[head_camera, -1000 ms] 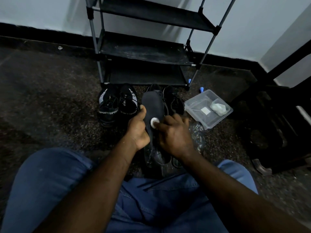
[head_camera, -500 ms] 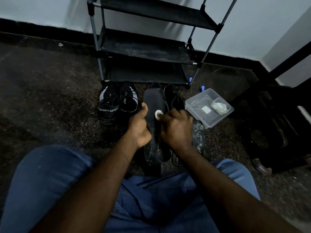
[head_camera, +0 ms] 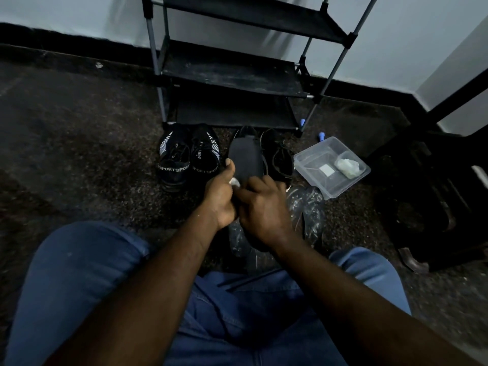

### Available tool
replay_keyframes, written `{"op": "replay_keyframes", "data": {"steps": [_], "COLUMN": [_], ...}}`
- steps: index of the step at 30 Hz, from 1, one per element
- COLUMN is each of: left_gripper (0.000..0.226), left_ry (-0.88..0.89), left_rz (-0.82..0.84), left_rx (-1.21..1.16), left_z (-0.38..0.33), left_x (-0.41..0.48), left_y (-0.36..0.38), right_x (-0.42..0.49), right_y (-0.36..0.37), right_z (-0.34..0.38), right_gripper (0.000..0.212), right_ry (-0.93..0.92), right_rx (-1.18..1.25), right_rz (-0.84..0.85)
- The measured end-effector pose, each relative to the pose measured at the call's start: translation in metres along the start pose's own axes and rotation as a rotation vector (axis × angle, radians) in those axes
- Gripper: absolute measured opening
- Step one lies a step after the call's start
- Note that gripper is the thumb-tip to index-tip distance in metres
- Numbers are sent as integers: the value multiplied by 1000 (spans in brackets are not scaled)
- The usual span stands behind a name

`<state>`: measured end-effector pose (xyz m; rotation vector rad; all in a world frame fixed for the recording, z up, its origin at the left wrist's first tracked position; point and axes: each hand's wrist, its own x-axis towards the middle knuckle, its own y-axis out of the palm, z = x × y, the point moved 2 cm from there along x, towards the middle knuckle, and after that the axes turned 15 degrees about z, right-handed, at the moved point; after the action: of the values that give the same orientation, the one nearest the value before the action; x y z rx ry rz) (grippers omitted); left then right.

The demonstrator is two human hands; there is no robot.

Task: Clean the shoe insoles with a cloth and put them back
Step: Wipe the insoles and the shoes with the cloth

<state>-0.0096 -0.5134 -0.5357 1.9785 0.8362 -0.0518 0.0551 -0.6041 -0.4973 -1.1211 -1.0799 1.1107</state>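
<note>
Head view, looking down over my knees in blue jeans (head_camera: 79, 273) to a dark speckled floor (head_camera: 79, 154). I see both hands close together at the centre, touching at the knuckles. The left hand (head_camera: 219, 199) grips a dark insole (head_camera: 247, 161) by its left edge, thumb lying up along that edge. The insole stands tilted away from me, and its rounded toe end is clear of the hands. The right hand (head_camera: 264, 210) has its fingers curled down over the insole's lower half, holding a white cloth (head_camera: 235, 182) against it. Only a small patch of the cloth shows between the two hands.

Behind the insole, a pair of black shoes (head_camera: 280, 159) stands on the floor. To their left is a pair of sport shoes (head_camera: 174, 162) with white lettering. Both pairs sit just before a black shoe rack (head_camera: 232, 72) against the wall.

To the right lies a clear plastic tub (head_camera: 311, 165) holding a white wad (head_camera: 347, 166) and a small white square (head_camera: 326, 170). A crumpled clear plastic bag (head_camera: 309, 207) lies just beside the tub, near my right wrist.
</note>
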Motion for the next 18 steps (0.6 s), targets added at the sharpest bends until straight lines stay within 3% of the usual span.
{"op": "replay_keyframes", "data": {"steps": [7, 12, 18], "left_gripper": [74, 67, 63], "left_ry": [-34, -14, -23], "left_rz": [66, 74, 48], "left_rx": [-92, -64, -27], "left_z": [-1, 1, 2], "left_x": [-2, -3, -1], "left_y": [2, 8, 5], "right_x": [-8, -1, -6], "right_y": [-1, -12, -2], "right_z": [-24, -57, -47], "right_gripper": [36, 34, 33], "right_ry": [-134, 128, 250], "right_rx": [-146, -122, 104], "right_rz": [-13, -17, -22]}}
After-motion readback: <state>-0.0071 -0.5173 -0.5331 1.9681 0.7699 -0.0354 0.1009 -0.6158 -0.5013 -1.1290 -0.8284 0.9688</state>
